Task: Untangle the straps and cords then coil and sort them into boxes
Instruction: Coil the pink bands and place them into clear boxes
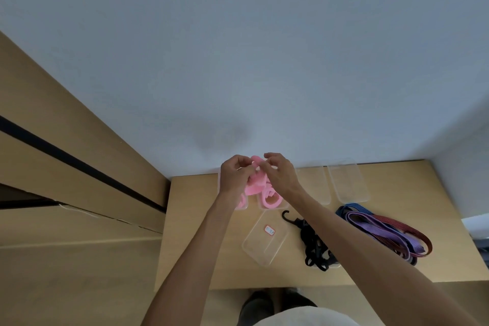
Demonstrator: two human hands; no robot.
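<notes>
Pink strap (pixel 255 184) pinched by left hand (pixel 234 176) and right hand (pixel 281 173) above clear boxes (pixel 267 205). Black cords (pixel 313 246) lie near; striped straps (pixel 383 230) beside.

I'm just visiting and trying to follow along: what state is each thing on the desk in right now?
Left hand: grips pink strap.
Right hand: pinches pink strap.
Pink fabric strap: held up, partly coiled.
Clear plastic box with red sticker: empty.
Black hooked cords: tangled.
Purple, blue and red flat straps: loose pile.
</notes>
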